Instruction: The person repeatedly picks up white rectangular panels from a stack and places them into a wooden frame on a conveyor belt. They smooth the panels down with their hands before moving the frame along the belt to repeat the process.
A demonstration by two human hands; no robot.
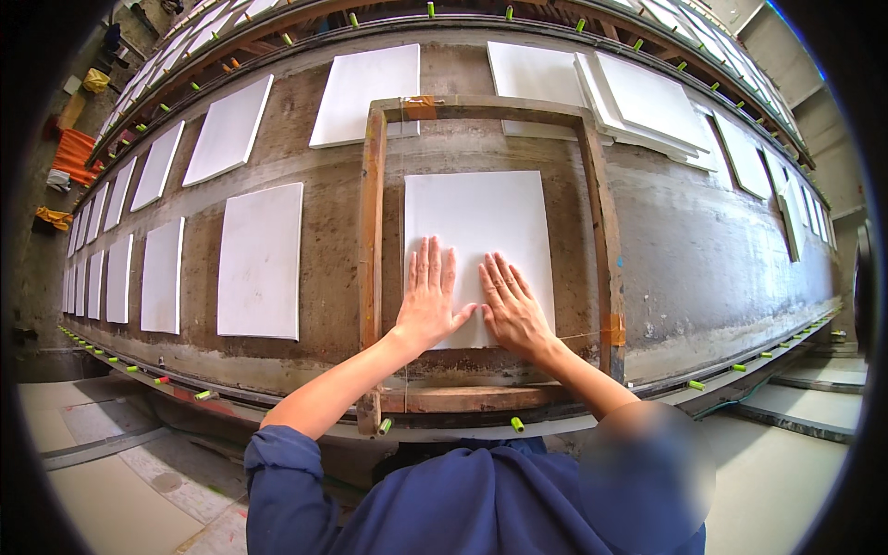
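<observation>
A white rectangular panel [477, 213] lies on the long brown table, inside a wooden frame [372, 222] that surrounds it on all sides. My left hand [428, 296] rests flat on the lower left of the panel, fingers stretched upward. Beside it, my right hand [511, 305] lies palm down on the lower right part, fingers also extended. The two thumbs come close together near the panel's middle. Neither hand holds anything. Orange tape wraps the frame at its top left and lower right.
Rows of similar white panels [261, 264] lie to the left along the table [684, 250]. Several are stacked untidily [647, 106] at the far right. Green pegs [517, 425] line both table edges. Another table of panels stands beyond, and orange cloth [74, 155] hangs at far left.
</observation>
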